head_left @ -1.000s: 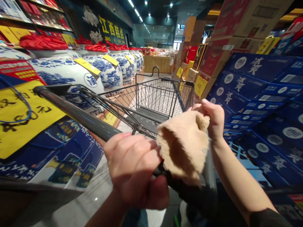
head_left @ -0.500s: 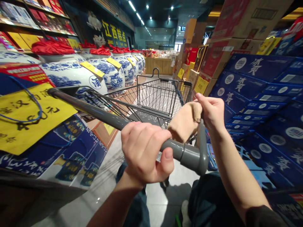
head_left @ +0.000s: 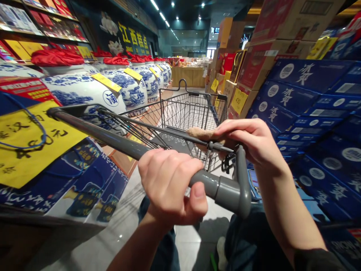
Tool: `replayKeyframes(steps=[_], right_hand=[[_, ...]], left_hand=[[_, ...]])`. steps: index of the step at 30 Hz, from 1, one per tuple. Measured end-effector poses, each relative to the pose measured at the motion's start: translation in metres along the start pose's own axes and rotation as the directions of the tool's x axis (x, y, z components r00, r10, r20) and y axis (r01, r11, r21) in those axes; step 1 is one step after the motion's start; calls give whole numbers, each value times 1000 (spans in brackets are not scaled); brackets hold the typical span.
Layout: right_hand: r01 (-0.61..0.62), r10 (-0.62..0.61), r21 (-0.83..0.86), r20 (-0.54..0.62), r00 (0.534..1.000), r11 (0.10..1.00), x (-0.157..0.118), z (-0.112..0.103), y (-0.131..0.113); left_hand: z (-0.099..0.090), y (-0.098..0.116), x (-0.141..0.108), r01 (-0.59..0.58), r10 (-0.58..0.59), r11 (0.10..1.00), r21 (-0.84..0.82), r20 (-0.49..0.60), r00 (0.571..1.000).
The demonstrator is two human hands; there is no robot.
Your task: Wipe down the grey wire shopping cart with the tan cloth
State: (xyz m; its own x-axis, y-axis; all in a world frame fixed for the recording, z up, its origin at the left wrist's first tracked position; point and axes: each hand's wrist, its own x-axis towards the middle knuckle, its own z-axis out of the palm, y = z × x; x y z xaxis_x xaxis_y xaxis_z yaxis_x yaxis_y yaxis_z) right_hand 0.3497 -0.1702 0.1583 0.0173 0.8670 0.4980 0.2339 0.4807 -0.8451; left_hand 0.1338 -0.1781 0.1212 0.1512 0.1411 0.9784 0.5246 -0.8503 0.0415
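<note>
- We clench our left hand (head_left: 169, 184) around the grey cart handle (head_left: 214, 182)
- Our right hand (head_left: 251, 145) pinches a tan fleece scrap (head_left: 200, 132) above the wire basket (head_left: 191, 111)

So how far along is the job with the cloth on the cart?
Hard to judge. Done: nothing clearly finished; the gray cart handle shows no visible change. In hand: the right hand pinches a tan fuzzy cloth at a thin metal rail; the left hand grips the handle. Left: probably the wire basket, with no hand on it.
</note>
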Motion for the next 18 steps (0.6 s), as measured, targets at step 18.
replayKeyframes(steps=[18], right_hand=[[45,-27,183,-100,995,982,1,-24,5]], left_hand=[[-6,13,-1,-33,31,999,26,72,997]])
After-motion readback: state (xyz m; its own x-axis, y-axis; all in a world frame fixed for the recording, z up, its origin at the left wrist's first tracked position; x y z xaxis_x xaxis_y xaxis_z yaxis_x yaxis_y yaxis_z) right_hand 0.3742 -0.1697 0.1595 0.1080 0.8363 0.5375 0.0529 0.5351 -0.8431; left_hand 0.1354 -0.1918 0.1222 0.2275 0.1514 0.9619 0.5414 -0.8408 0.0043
